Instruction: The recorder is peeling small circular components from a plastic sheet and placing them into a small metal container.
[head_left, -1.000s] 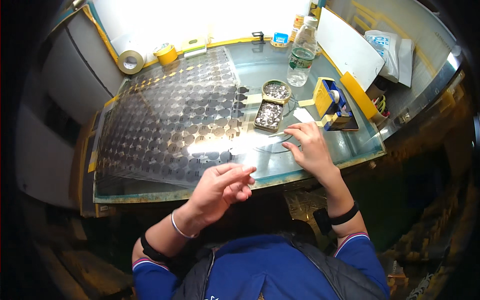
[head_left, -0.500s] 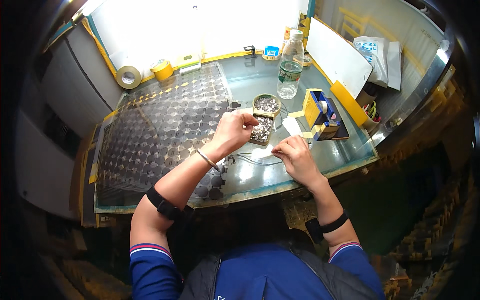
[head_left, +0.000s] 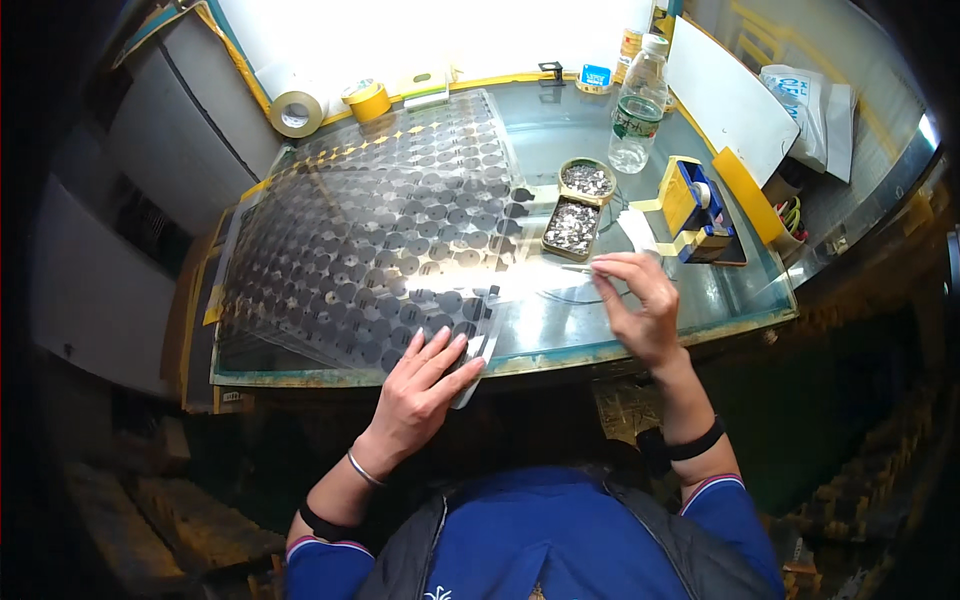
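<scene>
The see-through sheets (head_left: pixel 385 235) with rows of dark round shapes lie on the left part of the surface (head_left: pixel 735 295). Your left hand (head_left: pixel 415 392) has just come back from the square tin (head_left: pixel 572 228) and now lies on the sheets' near right corner. That means the sheets are the thing it works on now. Its fingers are stretched out and a little spread, pressing down, not pinching. I can't tell if some small bit is under them.

Your right hand (head_left: pixel 645 308) has its thumb and first finger bent close, with only a small gap. A thin pale strip (head_left: pixel 574 267) shows by the tips, but I can't tell if you have hold of it. This hand hangs just on the near side of the square tin. That tin is full of tiny shiny bits, and so is the round tin (head_left: pixel 586 180) behind it.

Farther out, your blue and yellow tape holder (head_left: pixel 690 210) stands to the right, next to some white slips (head_left: pixel 636 230). The clear bottle (head_left: pixel 630 140) wears a green label with pale writing. The little blue box (head_left: pixel 595 76) has white print, and the white bag (head_left: pixel 797 105) has big blue letters.
</scene>
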